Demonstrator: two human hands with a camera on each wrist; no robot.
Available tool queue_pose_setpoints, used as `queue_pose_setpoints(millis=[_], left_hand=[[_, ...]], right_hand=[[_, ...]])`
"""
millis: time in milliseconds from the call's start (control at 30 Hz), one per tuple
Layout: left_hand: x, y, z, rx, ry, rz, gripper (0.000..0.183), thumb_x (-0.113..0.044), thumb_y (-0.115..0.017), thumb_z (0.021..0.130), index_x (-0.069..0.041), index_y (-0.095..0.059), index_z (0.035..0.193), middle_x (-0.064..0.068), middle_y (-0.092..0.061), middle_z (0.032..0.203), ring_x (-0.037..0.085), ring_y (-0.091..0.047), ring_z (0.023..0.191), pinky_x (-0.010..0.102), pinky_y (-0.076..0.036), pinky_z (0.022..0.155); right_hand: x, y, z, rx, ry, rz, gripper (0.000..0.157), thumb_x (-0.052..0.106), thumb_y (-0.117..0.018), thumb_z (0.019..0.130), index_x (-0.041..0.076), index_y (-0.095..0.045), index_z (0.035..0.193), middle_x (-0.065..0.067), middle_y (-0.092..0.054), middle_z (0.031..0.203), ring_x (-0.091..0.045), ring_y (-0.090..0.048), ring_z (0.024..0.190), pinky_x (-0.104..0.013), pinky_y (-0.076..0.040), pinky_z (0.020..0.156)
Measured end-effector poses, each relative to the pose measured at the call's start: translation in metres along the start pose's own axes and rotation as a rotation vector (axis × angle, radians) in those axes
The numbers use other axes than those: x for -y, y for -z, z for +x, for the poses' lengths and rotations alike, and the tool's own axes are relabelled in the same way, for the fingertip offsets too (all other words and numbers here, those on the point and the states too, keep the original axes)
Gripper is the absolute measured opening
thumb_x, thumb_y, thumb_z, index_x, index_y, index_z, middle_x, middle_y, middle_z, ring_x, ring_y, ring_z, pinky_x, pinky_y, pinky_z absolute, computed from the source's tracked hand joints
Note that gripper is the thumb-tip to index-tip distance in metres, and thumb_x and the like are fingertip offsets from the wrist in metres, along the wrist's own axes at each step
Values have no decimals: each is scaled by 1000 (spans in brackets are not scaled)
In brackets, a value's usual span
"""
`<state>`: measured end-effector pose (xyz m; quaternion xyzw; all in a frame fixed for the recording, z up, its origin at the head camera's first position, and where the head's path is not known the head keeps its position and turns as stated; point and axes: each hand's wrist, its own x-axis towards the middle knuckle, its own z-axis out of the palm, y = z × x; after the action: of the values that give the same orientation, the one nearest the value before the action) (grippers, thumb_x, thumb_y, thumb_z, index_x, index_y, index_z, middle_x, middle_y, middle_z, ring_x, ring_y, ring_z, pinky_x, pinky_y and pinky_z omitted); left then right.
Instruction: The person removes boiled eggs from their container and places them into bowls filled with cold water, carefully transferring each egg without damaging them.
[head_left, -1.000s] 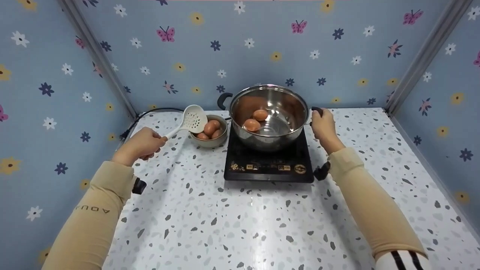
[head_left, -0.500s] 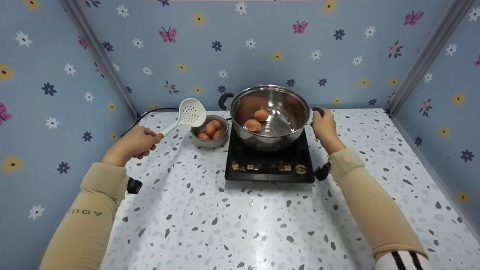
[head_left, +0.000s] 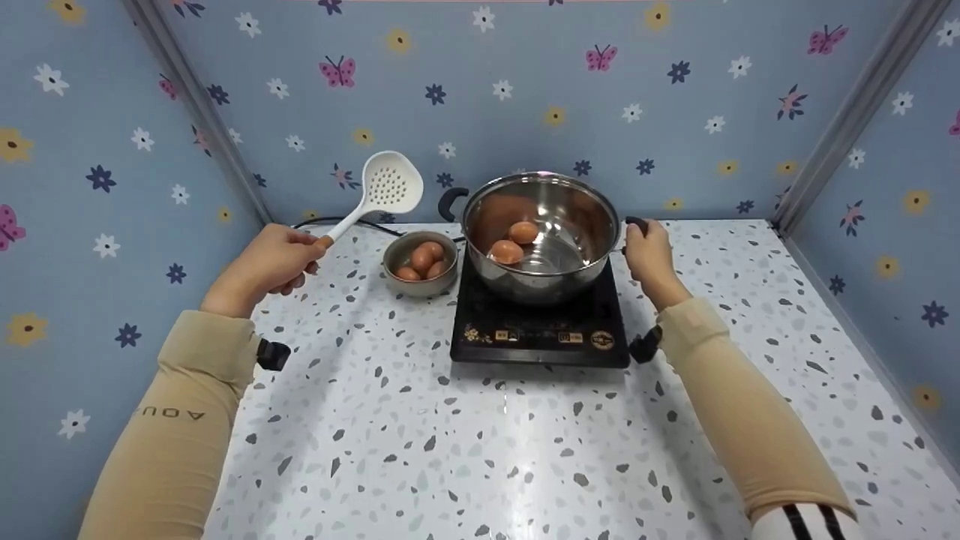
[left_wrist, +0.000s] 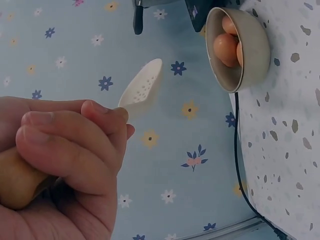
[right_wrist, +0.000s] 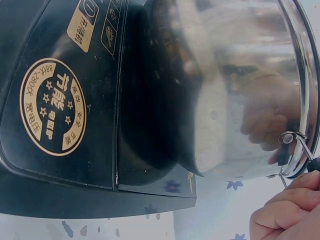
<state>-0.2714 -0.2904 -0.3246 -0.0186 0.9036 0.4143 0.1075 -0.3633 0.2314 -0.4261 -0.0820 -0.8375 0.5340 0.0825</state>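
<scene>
Gripping a white perforated skimmer [head_left: 386, 187], my left hand [head_left: 274, 259] hangs left of the round grey bowl [head_left: 420, 289] of four brown eggs [head_left: 421, 259]; my right hand [head_left: 651, 255] clasps the steel pot's [head_left: 534, 287] black handle [head_left: 637, 223], two eggs [head_left: 507, 252] inside. Speckled white table [head_left: 510, 450], blue floral wall [head_left: 517, 45].

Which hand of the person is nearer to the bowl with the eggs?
Left. The left hand holds the slotted spoon to the left of the bowl; the right hand grips the pot handle, across the pot from the bowl.
</scene>
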Motion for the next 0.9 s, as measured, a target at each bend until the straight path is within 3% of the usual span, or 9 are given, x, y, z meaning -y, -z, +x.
queue_pose_setpoints(millis=[267,600,900], left_hand=[[-29,-1,2,-1,-29,-48,43,-21,-51,115,4,-54,150,-1,-58,84,8,-43,53,25,-35,50],[-59,-15,6,43,-51,-70,41,-28,-54,114,-1,-62,144,-2,-58,81,8,-42,51,25,-33,48],[-77,-36,15,87,-68,-42,37,-24,-53,114,0,-67,139,0,-58,78,8,-43,50,25,-36,48]], right_hand=[[0,1,-1,5,-8,1,50,26,-35,115,-7,-51,149,-18,-57,121,-22,-57,97,-25,-47,68],[0,2,-2,-11,16,-24,51,25,-36,113,-9,-52,148,-21,-58,123,-23,-56,96,-24,-46,67],[-1,1,0,9,-5,-13,49,26,-36,114,-6,-51,148,-14,-55,109,-14,-51,76,-23,-43,56]])
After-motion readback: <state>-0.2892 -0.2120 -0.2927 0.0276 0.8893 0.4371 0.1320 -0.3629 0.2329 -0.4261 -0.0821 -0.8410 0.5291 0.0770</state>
